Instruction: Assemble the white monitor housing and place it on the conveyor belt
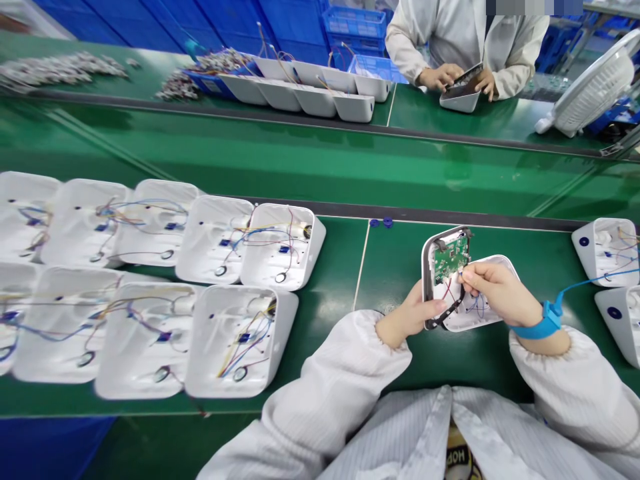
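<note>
My left hand grips the lower left edge of a cover panel, which stands tilted up with its inner side towards my right. A green circuit board is fixed inside that panel. At the board's lower edge, my right hand pinches a small connector with thin wires; the fingers largely hide it. Behind and below the hands lies a white plastic housing, open side up. Red and blue wires run inside it. A blue wrist strap with a cord is around my right wrist.
Two rows of white housings with wires and round parts line the left side. More housings stand at the right edge. Two small blue discs lie near the bench's back edge. Across the belt, a co-worker handles another housing beside a fan.
</note>
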Demonstrator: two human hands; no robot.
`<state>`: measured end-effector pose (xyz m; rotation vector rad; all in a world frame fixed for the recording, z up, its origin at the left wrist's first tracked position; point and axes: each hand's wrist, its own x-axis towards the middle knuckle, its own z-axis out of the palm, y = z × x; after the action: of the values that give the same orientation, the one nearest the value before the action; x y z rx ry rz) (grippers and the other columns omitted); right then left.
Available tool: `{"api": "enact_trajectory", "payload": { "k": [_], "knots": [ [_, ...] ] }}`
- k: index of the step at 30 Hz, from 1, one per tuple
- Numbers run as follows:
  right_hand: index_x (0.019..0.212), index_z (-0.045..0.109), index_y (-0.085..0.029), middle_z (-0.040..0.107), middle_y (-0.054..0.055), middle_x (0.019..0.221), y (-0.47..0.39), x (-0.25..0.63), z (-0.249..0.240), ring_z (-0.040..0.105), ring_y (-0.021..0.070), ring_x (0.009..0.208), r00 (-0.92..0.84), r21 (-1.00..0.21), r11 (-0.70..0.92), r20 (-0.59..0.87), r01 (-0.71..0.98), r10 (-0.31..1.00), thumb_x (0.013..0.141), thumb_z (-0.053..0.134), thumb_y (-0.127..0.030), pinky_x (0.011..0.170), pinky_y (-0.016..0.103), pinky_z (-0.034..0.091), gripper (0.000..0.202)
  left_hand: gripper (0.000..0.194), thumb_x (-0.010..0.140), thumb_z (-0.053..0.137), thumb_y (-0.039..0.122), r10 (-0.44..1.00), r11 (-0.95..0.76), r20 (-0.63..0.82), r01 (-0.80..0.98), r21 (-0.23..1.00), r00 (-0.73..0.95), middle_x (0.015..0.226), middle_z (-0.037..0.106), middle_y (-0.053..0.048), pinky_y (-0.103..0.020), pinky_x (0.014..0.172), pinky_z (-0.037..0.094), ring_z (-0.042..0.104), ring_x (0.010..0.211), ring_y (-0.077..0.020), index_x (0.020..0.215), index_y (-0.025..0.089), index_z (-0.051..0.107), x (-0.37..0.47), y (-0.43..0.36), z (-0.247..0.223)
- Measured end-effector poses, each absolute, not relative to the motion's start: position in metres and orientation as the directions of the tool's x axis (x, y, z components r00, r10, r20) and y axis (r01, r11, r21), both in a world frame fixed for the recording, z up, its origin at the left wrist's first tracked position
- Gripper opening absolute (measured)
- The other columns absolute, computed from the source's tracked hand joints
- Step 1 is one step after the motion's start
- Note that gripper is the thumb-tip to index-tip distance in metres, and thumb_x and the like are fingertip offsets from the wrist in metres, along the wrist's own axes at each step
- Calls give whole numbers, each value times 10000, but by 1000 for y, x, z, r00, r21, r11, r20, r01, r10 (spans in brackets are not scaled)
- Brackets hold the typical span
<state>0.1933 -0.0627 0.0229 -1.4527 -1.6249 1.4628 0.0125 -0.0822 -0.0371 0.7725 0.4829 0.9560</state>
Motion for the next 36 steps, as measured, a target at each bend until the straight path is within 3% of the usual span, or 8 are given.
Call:
{"api": "enact_trajectory", "payload": {
  "k": [5, 10, 15, 20, 25, 31, 36],
  "knots": [
    [641, 530, -196, 509, -13, 619, -64, 191, 20, 462, 118, 575, -261, -926, -170, -265, 336, 928, 875, 557, -573, 572, 269, 418, 444, 579, 628, 851, 558, 866, 335, -35, -527, 781, 498, 900, 685, -80, -372, 858, 503, 632, 869, -258, 988, 133, 695, 14, -83, -41],
    [653, 485, -206, 474, -21, 632, -68, 184, 16, 434, 117, 584, -250, -962, -189, -236, 196, 939, 862, 567, -612, 579, 271, 409, 465, 571, 619, 857, 556, 873, 351, -54, -548, 759, 484, 882, 683, -71, -362, 850, 513, 638, 844, -245, 974, 140, 693, 14, -84, -40],
    [691, 513, -206, 499, -12, 655, -71, 180, 14, 466, 128, 610, -204, -970, -162, -198, 179, 959, 866, 578, -610, 610, 283, 442, 445, 577, 680, 816, 573, 865, 321, -10, -539, 779, 501, 976, 689, -103, -421, 959, 488, 635, 958, -286, 1038, 137, 694, 16, -83, -36],
    [779, 580, -199, 580, 12, 707, -73, 182, 17, 527, 140, 649, -194, -959, -142, -192, 246, 962, 870, 568, -614, 646, 292, 482, 425, 617, 685, 805, 602, 862, 281, 19, -508, 815, 507, 995, 667, -103, -428, 964, 477, 617, 960, -284, 1068, 133, 681, 15, -84, -40],
    [843, 624, -191, 625, 15, 743, -72, 188, 18, 573, 151, 672, -207, -939, -120, -194, 321, 959, 854, 643, -516, 641, 293, 483, 325, 549, 695, 796, 625, 852, 277, -4, -446, 851, 523, 860, 636, -74, -419, 943, 473, 606, 930, -283, 936, 146, 678, 12, -86, -50],
    [775, 635, -217, 662, 7, 713, -73, 187, 21, 607, 170, 658, -146, -845, 53, -29, 532, 989, 880, 632, -381, 633, 301, 473, 195, 544, 695, 805, 606, 853, 269, -2, -436, 859, 522, 841, 617, -56, -436, 973, 448, 595, 940, -285, 961, 157, 655, 13, -87, -51],
    [815, 633, -232, 713, 17, 808, -77, 184, 22, 658, 188, 745, -94, -716, 181, 160, 674, 983, 885, 655, -330, 726, 313, 502, 122, 526, 658, 833, 590, 851, 336, -47, -476, 813, 522, 800, 622, -43, -383, 884, 482, 605, 835, -242, 886, 147, 665, 12, -86, -45]
  ]
}}
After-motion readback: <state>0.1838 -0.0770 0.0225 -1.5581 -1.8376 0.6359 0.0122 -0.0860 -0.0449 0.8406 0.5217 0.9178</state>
